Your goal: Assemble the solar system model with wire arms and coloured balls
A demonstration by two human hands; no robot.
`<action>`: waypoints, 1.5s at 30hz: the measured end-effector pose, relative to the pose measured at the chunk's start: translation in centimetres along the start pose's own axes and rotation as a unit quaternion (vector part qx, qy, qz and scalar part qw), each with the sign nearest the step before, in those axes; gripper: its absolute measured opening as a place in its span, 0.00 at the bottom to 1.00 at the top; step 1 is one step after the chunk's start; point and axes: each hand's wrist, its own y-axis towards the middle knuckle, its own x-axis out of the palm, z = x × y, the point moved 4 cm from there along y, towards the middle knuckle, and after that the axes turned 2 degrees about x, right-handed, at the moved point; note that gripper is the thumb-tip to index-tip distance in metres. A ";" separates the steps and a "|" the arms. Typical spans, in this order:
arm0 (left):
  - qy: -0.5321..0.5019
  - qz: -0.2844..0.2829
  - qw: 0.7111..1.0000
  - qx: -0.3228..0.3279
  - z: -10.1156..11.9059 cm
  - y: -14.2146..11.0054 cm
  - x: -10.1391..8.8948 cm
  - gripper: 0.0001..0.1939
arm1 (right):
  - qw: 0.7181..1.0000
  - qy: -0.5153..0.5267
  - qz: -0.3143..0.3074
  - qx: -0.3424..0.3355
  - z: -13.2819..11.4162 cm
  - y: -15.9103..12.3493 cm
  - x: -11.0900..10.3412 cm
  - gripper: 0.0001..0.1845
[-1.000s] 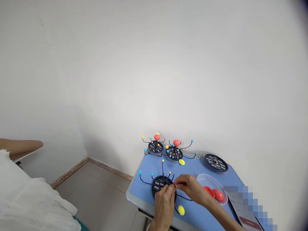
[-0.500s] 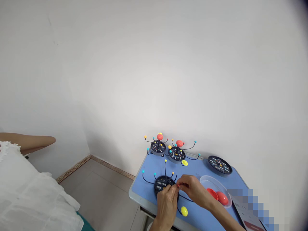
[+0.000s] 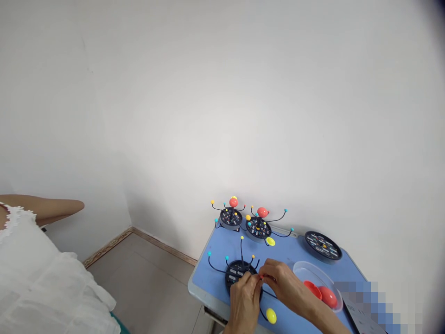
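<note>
Right hand (image 3: 285, 288) pinches small red bead (image 3: 261, 277) above black round plastic base (image 3: 239, 271) with wire arms (image 3: 214, 268); left hand (image 3: 245, 307) sits against base, grip indeterminate

The desk (image 3: 212, 273) occupies the lower right of the frame. Along its far edge stands a planet model (image 3: 231, 217), another (image 3: 258, 228) just right of it, then a bare round base (image 3: 322, 246) further right. Nearer, a third model's base (image 3: 236, 271) sits beneath the left hand (image 3: 245, 308) and right hand (image 3: 285, 287) — a plastic dish (image 3: 314, 271) lies right of them, holding two half-shells (image 3: 321, 293), and a small disc (image 3: 271, 316) lies just in front. Another person's sleeve (image 3: 41, 273) fills the lower left.
</note>
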 end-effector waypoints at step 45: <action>-0.037 0.040 0.998 0.015 -0.1 -0.2 0.1 0.22 | 0.944 -0.314 0.007 -0.099 -0.9 0.0 1.9 0.17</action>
